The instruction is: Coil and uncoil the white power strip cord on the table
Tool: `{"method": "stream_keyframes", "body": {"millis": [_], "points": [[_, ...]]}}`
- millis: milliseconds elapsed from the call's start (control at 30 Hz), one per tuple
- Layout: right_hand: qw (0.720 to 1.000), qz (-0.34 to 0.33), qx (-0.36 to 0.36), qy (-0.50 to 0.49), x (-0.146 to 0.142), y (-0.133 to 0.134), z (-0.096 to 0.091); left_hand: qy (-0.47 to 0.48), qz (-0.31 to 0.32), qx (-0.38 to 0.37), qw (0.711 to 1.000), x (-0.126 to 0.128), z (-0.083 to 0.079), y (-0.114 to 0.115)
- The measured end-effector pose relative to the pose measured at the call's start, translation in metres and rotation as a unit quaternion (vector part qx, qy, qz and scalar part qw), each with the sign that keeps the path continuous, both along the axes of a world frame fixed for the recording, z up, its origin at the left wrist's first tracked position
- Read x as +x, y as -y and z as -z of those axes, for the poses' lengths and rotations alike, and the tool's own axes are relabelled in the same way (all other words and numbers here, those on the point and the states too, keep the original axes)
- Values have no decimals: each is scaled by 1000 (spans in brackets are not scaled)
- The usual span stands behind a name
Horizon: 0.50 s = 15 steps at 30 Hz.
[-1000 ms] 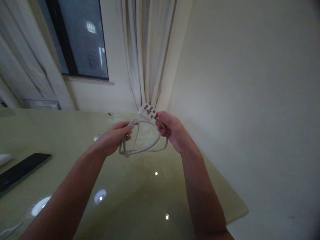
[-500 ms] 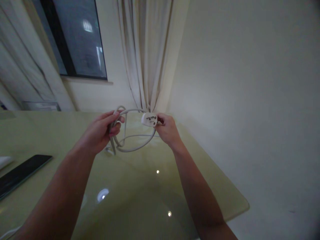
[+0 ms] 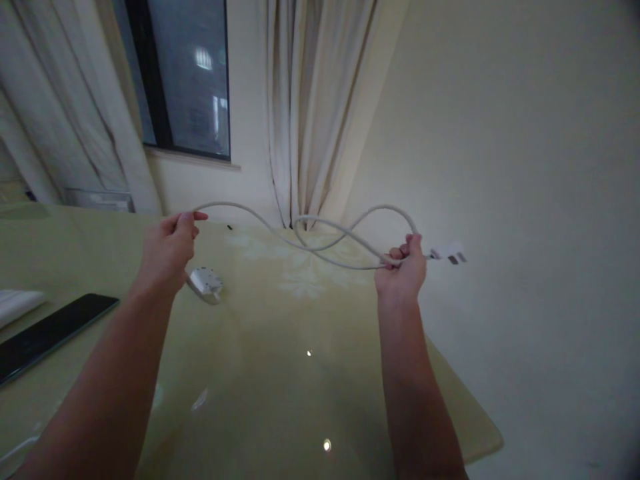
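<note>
A white power cord [image 3: 320,237] hangs stretched between my two hands above a glossy yellow-green table [image 3: 280,373]. My left hand [image 3: 170,247] is closed on one end of the cord at the left. My right hand [image 3: 403,270] is closed on the cord near its white plug [image 3: 449,253], which sticks out to the right of my fist. Between the hands the cord makes loose crossing loops. A small white adapter [image 3: 205,283] lies on the table just below my left hand.
A dark flat slab [image 3: 47,333] lies at the table's left side, with a white object [image 3: 15,305] beside it. Curtains [image 3: 310,100] and a dark window [image 3: 185,73] stand behind the table. The table's rounded right corner [image 3: 487,437] is near a bare wall.
My hands have moved apart, pulling the coiled cord out into a long line with loose loops. The plug went from the middle to the far right.
</note>
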State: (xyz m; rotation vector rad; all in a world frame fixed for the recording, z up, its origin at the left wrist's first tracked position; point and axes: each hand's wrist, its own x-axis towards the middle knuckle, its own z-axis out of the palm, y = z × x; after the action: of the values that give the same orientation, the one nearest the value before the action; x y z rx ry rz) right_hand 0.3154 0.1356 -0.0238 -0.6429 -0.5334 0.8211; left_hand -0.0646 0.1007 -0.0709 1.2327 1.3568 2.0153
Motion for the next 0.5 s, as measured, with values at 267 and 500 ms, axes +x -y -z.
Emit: {"method": "stream_keyframes", "body": {"millis": [267,500], "points": [[988,-53,47,-140,20,19,-15,218,-55,38,974,36,-20,10],[975,-88,62,-194,11,31,-25,138,146,94,975,62,-25,17]]}}
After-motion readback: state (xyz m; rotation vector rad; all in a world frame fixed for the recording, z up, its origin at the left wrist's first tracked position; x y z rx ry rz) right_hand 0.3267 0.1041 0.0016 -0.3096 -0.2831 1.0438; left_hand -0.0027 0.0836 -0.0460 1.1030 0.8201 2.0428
